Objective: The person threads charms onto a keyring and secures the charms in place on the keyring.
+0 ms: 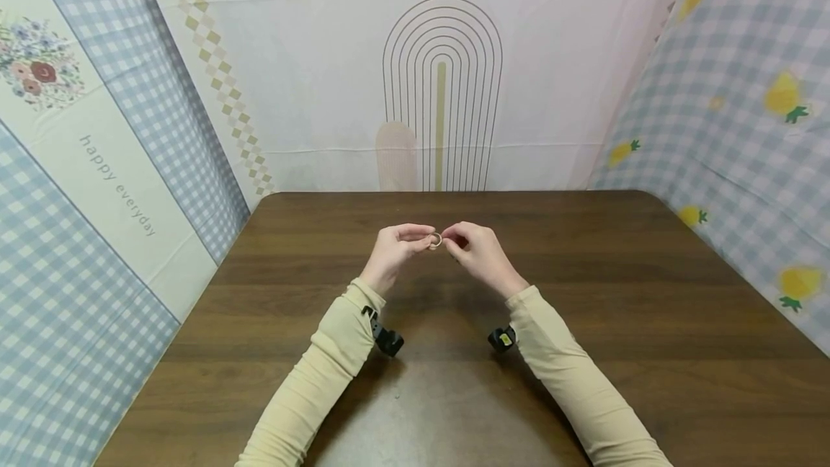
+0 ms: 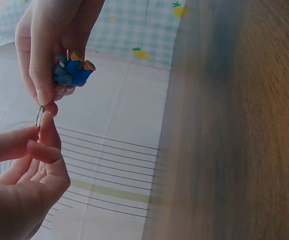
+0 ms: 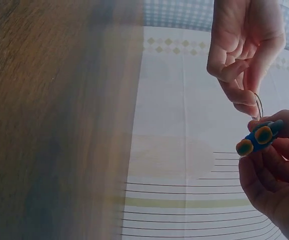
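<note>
Above the table, my left hand (image 1: 393,251) pinches a thin metal split ring (image 2: 38,116) between thumb and fingertips. My right hand (image 1: 481,252) meets it from the other side, its fingertips at the ring's edge. A small blue figurine (image 2: 78,73) with orange-rimmed feet is held in the right hand's curled fingers, as both wrist views show. In the right wrist view the figurine (image 3: 254,141) hangs just below the ring (image 3: 259,106). Any link between the ring and the figurine is hidden by the fingers.
A brown wooden table (image 1: 292,323) spreads beneath both hands. Patterned cloths (image 1: 311,78) hang behind it and at both sides. Each forearm wears a black wrist camera, one on the left sleeve (image 1: 337,337) and one on the right sleeve (image 1: 551,330).
</note>
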Demonstrator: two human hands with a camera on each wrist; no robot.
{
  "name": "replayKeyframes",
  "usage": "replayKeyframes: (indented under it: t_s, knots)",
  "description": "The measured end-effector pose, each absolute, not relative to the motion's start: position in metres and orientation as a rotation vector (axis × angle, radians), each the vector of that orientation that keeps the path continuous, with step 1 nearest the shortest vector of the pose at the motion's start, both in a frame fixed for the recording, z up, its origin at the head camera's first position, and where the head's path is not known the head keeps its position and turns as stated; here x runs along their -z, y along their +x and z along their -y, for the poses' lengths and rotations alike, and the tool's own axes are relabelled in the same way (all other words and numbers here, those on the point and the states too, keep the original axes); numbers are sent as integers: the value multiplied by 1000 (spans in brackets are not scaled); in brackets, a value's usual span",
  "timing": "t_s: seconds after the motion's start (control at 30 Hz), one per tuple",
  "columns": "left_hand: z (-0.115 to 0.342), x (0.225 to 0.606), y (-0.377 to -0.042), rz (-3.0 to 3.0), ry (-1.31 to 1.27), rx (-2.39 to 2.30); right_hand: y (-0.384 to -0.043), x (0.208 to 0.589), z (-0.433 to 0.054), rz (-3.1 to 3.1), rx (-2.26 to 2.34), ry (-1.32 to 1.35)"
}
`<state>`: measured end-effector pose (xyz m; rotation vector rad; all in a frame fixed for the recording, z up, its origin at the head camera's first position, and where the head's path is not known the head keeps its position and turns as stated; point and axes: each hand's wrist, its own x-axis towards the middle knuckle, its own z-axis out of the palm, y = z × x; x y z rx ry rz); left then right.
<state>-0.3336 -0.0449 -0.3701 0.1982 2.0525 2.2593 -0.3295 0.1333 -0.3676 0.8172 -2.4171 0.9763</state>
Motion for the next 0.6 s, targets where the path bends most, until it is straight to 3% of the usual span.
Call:
replayKeyframes:
  t_s: [0.6]
  knots:
    - [43, 371, -330, -1891, 363, -2204, -329, 371, -131, 2366, -971, 745]
